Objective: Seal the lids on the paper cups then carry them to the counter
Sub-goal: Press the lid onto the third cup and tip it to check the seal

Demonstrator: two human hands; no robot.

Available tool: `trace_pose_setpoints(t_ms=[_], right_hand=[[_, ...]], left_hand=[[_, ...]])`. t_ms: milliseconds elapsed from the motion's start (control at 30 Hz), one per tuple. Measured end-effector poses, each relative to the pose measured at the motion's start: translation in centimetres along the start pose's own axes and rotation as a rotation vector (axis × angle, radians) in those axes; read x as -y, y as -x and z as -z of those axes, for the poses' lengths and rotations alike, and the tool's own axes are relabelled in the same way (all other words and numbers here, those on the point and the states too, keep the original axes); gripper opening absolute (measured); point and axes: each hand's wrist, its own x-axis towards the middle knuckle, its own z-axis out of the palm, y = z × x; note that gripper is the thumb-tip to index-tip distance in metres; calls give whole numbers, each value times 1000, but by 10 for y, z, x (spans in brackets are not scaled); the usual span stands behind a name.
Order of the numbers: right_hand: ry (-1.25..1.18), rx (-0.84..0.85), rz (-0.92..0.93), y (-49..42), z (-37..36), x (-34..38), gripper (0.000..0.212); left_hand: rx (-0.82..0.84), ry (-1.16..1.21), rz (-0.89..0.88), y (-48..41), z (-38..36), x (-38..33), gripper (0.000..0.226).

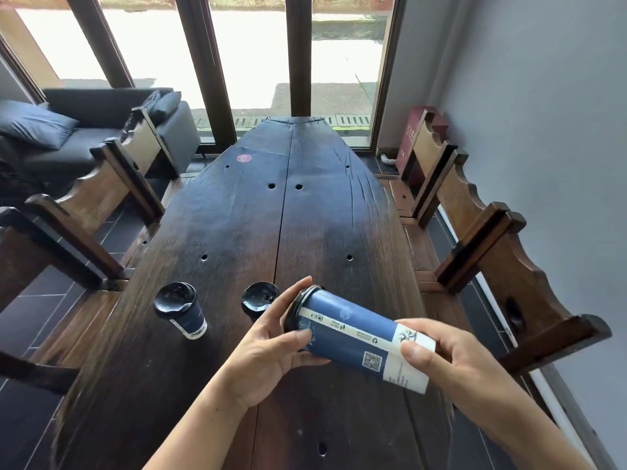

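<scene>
A tall blue and white paper cup (356, 334) lies tilted on its side above the dark wooden table (305, 215), held in both hands. My left hand (271, 344) wraps its top end, fingers over the black lid (298, 308). My right hand (451, 357) grips its white bottom end. A smaller blue cup with a black lid (179, 308) stands on the table to the left. Another black-lidded cup (258, 298) stands just behind my left hand, its body mostly hidden.
Wooden chairs line the left side (101, 205) and the right side (481, 239) of the long table. A grey sofa (101, 130) sits at the far left. Tall windows stand beyond the table's far end, and a grey wall runs along the right.
</scene>
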Motion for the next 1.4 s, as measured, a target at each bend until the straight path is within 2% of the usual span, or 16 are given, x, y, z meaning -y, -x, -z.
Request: trace_pose_setpoints(t_ms=[67,233,567,700,867,967,1133,1267,1400], right_hand=[[-15,96,-8,1,-7,-3,53],[15,226,-58,1,-28,-19,45],[-192,64,-60,-12,-42,-44,49],[-128,91,-75,-17,-44,-51,53],[-131,109,-84,-33,-40,-59,57],[-144,83,-97,-49,-33,-61,59],[-56,148,-150,-85,-30,-66,73],[-9,202,-191,-114,-32,-82,56],[127,196,-189,-144,-33,-102,53]], left_hand=[[-20,24,-6,-4,-1,-4,68],[-43,26,3,-13,-8,-5,78],[-58,-63,67,-18,-33,26,69],[-75,-139,85,-20,-31,34,62],[-105,-206,114,-28,-21,37,64],[-116,-265,139,-35,-12,39,52],[-96,-361,181,-50,4,46,49],[-65,-483,200,-68,22,56,64],[-61,-691,212,-95,46,70,59]])
